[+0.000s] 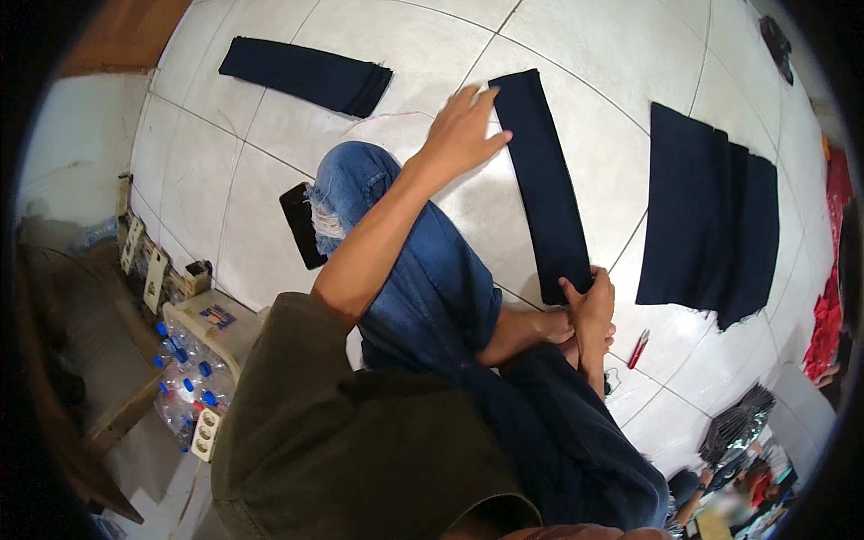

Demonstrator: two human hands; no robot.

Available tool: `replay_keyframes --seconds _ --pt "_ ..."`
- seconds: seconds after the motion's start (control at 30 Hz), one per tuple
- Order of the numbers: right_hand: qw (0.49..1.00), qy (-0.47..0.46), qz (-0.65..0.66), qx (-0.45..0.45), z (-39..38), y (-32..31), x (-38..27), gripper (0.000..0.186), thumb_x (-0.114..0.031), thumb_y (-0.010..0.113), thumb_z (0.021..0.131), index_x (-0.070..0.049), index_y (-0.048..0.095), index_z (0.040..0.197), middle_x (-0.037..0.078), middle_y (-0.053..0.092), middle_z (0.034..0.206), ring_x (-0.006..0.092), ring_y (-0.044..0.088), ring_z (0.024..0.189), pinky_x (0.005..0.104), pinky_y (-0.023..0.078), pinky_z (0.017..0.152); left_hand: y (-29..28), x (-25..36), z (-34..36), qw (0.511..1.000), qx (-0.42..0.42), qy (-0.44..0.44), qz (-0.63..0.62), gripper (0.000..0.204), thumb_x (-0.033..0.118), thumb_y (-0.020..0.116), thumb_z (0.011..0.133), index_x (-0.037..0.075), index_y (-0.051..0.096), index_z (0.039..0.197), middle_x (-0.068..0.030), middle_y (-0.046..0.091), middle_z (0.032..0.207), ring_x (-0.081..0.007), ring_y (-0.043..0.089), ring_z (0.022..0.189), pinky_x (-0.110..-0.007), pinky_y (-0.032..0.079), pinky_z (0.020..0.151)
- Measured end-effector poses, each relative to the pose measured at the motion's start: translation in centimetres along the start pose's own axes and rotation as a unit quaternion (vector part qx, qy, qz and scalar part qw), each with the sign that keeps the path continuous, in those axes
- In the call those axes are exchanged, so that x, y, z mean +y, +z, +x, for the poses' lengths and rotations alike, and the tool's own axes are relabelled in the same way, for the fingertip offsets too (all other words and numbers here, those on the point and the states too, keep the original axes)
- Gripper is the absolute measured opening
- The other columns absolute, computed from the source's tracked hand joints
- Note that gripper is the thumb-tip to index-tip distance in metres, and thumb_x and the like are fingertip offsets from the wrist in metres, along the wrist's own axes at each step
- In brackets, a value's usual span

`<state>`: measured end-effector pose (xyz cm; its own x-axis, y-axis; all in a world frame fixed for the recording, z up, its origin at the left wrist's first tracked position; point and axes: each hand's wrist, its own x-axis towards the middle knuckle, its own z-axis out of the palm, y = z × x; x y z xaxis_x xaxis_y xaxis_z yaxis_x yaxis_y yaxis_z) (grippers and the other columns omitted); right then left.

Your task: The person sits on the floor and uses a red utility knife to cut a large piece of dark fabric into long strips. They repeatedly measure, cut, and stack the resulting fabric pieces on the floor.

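A long dark navy fabric strip [542,184] lies on the tiled floor in front of me. My left hand [459,135] is at its upper left edge, fingers spread and open, with the fingertips close to the corner. My right hand [589,306] grips the strip's lower end, thumb on top. A shorter navy folded strip [301,76] lies at the upper left. To the right is a wider stack of navy fabric pieces [684,211] with frayed lower edges. A small red tool [639,348] lies below that stack.
My bent legs in jeans [378,252] are beside the strip, near a black phone [295,225]. At the left are plastic bottles [184,369] and a power strip [206,434]. Red fabric [828,324] lines the right side; another person's arm [697,504] shows at lower right.
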<state>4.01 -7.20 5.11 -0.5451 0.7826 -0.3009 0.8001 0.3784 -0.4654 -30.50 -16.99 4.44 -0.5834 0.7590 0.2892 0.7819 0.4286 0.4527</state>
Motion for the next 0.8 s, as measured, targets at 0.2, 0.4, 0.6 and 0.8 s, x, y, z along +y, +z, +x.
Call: replay_keyframes --seconds 0.2,0.4,0.6,0.8 --pt "1.000 -0.004 0.021 -0.020 0.8 -0.1 1.4 0.055 -0.016 0.087 0.076 0.001 0.057 0.118 0.024 0.068 0.109 0.0446 0.067 0.099 0.0461 0.054 0.088 3.0 -0.1 9.7 0.969 -0.214 -0.071 0.103 0.067 0.043 0.079 0.080 0.000 0.061 0.129 -0.0227 0.063 0.128 -0.0385 0.057 0.123 -0.047 0.049 0.100" --pt "0.993 -0.022 0.046 -0.103 2.5 -2.9 3.0 0.041 -0.021 0.084 0.085 0.003 0.064 0.112 0.021 0.073 0.103 0.0279 0.071 0.100 0.0386 0.054 0.089 3.6 -1.0 9.6 0.971 -0.225 -0.071 0.039 0.054 0.047 0.082 0.076 0.003 0.076 0.108 -0.0212 0.073 0.113 -0.0378 0.066 0.111 -0.047 0.051 0.097" --pt "0.979 -0.196 -0.053 -0.012 6.8 -12.7 -4.5 0.050 -0.025 0.080 0.091 0.011 0.063 0.121 0.021 0.072 0.112 0.0257 0.067 0.109 0.0377 0.051 0.095 -3.8 -6.9 9.9 0.876 -0.130 -0.198 -0.419 0.049 0.020 0.082 0.080 0.001 0.064 0.122 -0.0194 0.071 0.106 -0.0254 0.068 0.097 -0.037 0.054 0.085" --pt "0.971 -0.080 0.114 -0.192 11.3 -12.6 -23.5 0.056 -0.030 0.079 0.092 0.011 0.062 0.125 0.018 0.070 0.112 0.0228 0.067 0.106 0.0327 0.054 0.096 -19.0 -20.3 9.8 0.838 0.065 -0.262 -0.474 0.077 0.011 0.083 0.086 0.001 0.040 0.150 -0.0124 0.070 0.113 -0.0240 0.070 0.102 -0.035 0.059 0.086"
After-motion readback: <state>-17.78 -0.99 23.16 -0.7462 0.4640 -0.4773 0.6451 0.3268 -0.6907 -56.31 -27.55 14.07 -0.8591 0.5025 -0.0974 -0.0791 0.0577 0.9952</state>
